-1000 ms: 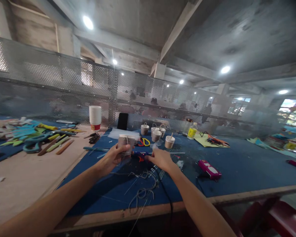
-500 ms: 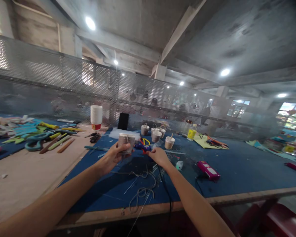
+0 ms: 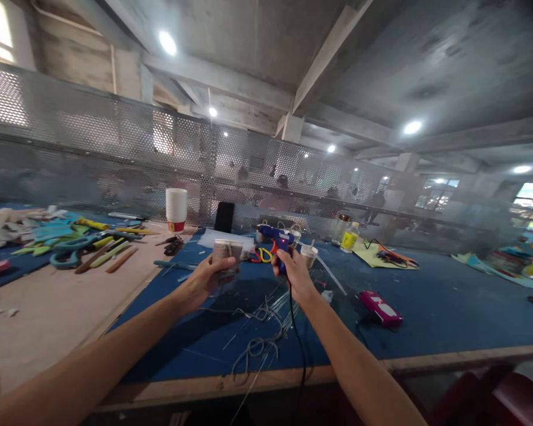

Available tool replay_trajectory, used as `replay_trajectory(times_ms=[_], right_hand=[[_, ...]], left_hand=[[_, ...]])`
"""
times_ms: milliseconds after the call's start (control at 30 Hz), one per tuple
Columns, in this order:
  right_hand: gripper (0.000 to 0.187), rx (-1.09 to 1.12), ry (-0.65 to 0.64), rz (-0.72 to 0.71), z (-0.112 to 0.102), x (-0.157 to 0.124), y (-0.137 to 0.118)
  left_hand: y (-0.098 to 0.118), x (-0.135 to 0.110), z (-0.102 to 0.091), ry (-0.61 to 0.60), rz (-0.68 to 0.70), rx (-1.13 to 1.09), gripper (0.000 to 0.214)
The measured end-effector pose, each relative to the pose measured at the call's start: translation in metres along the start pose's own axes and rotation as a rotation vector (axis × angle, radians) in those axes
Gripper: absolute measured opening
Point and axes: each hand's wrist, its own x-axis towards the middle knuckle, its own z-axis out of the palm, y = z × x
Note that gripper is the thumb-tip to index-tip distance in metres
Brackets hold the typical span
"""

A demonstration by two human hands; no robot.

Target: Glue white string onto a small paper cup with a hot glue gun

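Note:
My left hand point(image 3: 204, 283) is closed round a small paper cup point(image 3: 226, 252) wrapped in pale twine, held above the blue table mat point(image 3: 426, 307). My right hand point(image 3: 293, 272) grips the handle of a blue hot-glue gun point(image 3: 275, 235), raised off the table with its nozzle pointing left toward the cup. A glue stick juts from the gun's back and its black cord point(image 3: 298, 343) hangs down over the table edge. Loose twine and thin sticks point(image 3: 260, 331) lie on the mat under my hands.
Several twine-wrapped cups point(image 3: 308, 254) and red-and-yellow scissors point(image 3: 260, 254) stand behind my hands. A stack of white cups point(image 3: 176, 208), a black phone point(image 3: 224, 217), a pink glue gun point(image 3: 379, 307) and jars point(image 3: 344, 231) are nearby. Coloured felt and tools point(image 3: 71, 245) crowd the left. A perforated metal screen point(image 3: 93, 160) closes the back.
My right hand took hold of the blue glue gun lying on the mat and lifted it upright beside the cup. The left hand kept holding the cup almost still.

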Motion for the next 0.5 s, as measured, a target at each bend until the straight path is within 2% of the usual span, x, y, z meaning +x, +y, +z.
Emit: replay_trajectory(times_ms=[100,200,367,500], right_hand=[[0.031,-0.076,-0.024,-0.119,0.006,-0.007,-0.010],[0.028,-0.147,-0.040,-0.178,0.013,-0.014,-0.017],[0.022,-0.220,-0.102,-0.179,0.016,-0.020,-0.017],[0.027,-0.278,-0.095,-0.164,0.015,-0.020,-0.014]], left_hand=[[-0.003,0.004,-0.003,-0.005,-0.016,-0.015,0.039],[-0.005,0.007,-0.005,-0.025,-0.020,-0.027,0.034],[-0.004,0.005,-0.006,-0.047,-0.015,-0.025,0.036],[-0.001,0.003,-0.003,-0.023,-0.026,-0.002,0.037]])
